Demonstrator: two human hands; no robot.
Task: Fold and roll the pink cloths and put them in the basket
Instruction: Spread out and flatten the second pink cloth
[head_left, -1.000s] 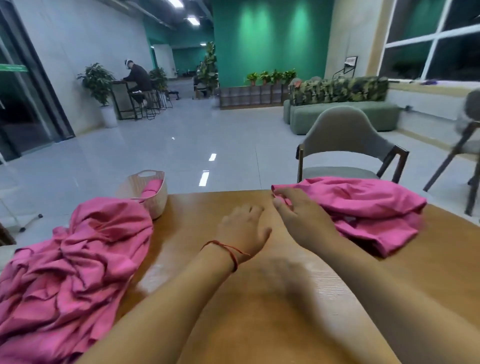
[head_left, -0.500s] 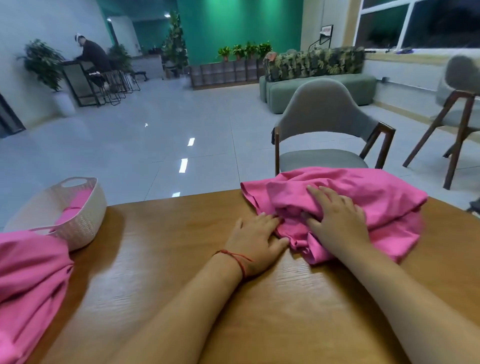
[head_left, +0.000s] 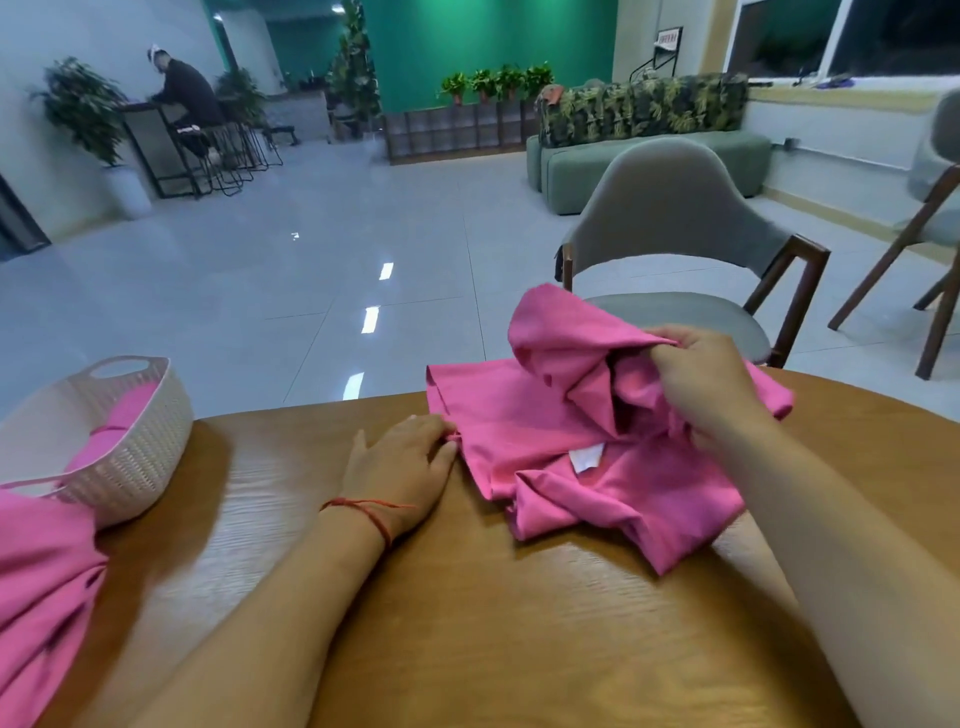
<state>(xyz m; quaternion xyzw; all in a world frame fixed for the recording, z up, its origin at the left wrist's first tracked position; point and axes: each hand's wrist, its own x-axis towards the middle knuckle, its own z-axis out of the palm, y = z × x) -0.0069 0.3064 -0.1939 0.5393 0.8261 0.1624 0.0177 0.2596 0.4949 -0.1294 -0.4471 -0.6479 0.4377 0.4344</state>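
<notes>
A crumpled pink cloth (head_left: 550, 415) with a white label lies on the wooden table (head_left: 467, 623) at the far right. My right hand (head_left: 701, 379) grips a bunched fold of it and holds that part raised above the table. My left hand (head_left: 402, 467) lies flat on the table, its fingertips touching the cloth's left edge. A white woven basket (head_left: 130, 447) stands at the table's left edge with a rolled pink cloth (head_left: 119, 421) inside. A heap of more pink cloths (head_left: 36, 587) lies at the near left.
A grey chair (head_left: 670, 218) with wooden arms stands just behind the table's far edge, another chair (head_left: 930, 218) to the right. Beyond are tiled floor, a green sofa, plants, and a person seated at a high desk far left.
My right hand went from pressing flat on the cloth to gripping a fold and lifting it. The left hand stayed at the cloth's left edge. The view shifted right.
</notes>
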